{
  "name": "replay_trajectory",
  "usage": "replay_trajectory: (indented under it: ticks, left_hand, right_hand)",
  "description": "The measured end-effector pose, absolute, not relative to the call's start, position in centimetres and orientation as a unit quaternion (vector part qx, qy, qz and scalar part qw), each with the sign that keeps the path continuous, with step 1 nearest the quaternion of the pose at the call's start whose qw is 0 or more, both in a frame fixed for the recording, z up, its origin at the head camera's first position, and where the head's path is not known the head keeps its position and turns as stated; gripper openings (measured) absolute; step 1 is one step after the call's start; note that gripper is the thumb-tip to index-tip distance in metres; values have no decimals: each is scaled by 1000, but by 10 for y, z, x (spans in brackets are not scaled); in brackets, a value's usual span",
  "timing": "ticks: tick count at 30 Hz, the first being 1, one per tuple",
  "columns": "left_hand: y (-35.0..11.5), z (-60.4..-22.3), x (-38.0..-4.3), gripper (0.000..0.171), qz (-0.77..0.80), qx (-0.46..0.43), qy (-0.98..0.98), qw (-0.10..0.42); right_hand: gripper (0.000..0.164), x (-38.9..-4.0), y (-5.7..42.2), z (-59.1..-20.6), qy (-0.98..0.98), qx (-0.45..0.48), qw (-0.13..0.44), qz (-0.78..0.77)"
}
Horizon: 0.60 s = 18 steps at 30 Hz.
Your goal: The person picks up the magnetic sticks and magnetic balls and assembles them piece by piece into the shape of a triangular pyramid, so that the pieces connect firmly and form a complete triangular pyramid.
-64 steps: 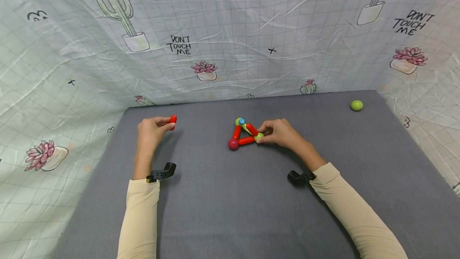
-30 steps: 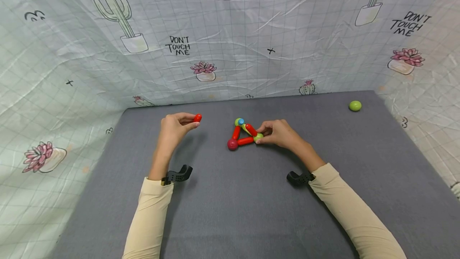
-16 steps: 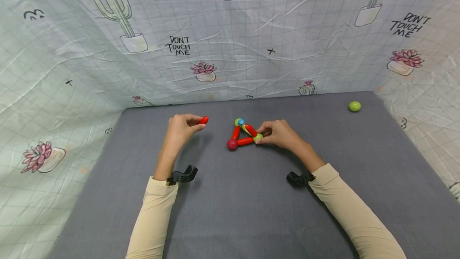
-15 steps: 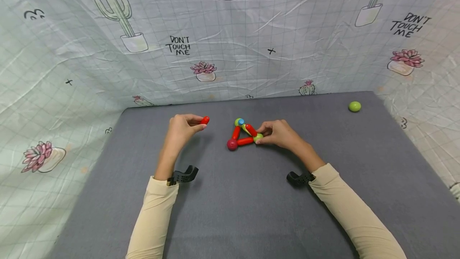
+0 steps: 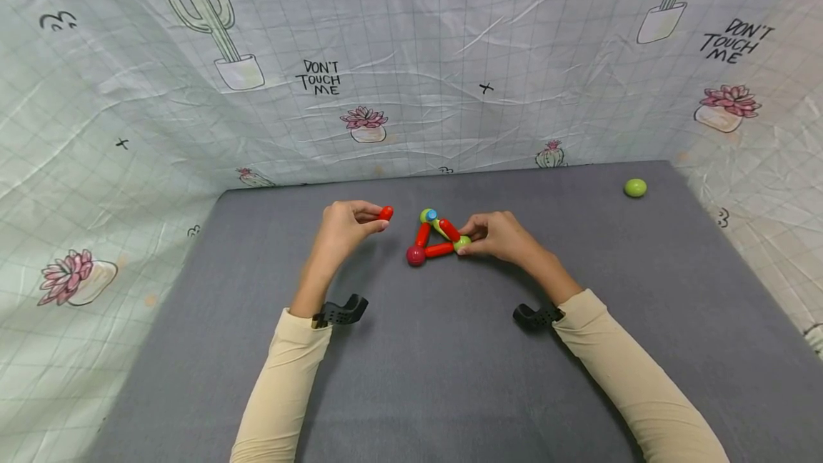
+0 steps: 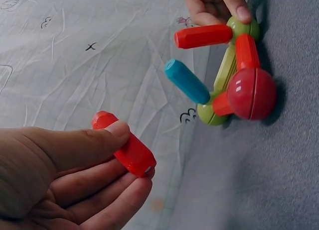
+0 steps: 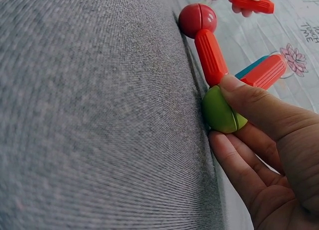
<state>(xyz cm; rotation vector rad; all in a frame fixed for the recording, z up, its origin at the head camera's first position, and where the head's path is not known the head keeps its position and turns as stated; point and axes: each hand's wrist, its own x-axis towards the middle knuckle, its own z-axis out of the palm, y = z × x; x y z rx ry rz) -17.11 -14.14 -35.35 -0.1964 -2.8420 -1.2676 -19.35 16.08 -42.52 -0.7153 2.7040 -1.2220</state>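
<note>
My left hand (image 5: 347,227) pinches a loose red magnetic stick (image 6: 130,149) between thumb and fingers, held above the table and apart from the model. A triangle of magnetic balls and sticks lies at mid-table: a red ball (image 6: 251,93) at the near corner, green balls at the other two. Two red sticks and a yellow-green stick (image 6: 226,70) join them. Upward from the far green ball (image 6: 212,110) stands a blue stick (image 6: 187,81). Another red stick (image 7: 266,71) rises from the right green ball (image 7: 222,110), which my right hand (image 5: 498,236) grips between thumb and fingers.
A loose green ball (image 5: 635,188) sits at the table's far right corner. Behind the grey table (image 5: 437,377) hangs a pale cloth (image 5: 437,56) printed with cacti. Each wrist wears a black camera mount, such as the left mount (image 5: 342,310).
The left hand has carried its red stick rightward, from the table's left side to near the triangle, and the stick's tilt has changed. My right hand stays on the green ball.
</note>
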Motion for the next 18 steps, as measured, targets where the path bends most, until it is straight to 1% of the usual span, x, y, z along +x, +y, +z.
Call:
replay_trajectory:
  ticks: [6, 18]
  left_hand:
    - [-136, -357, -173, 23, -410, -84, -908, -2]
    - [-129, -370, -183, 23, -450, -138, -881, -52]
  right_hand:
    - [27, -194, 161, -425, 884, -235, 46, -400]
    - [27, -194, 161, -424, 886, -231, 50, -400]
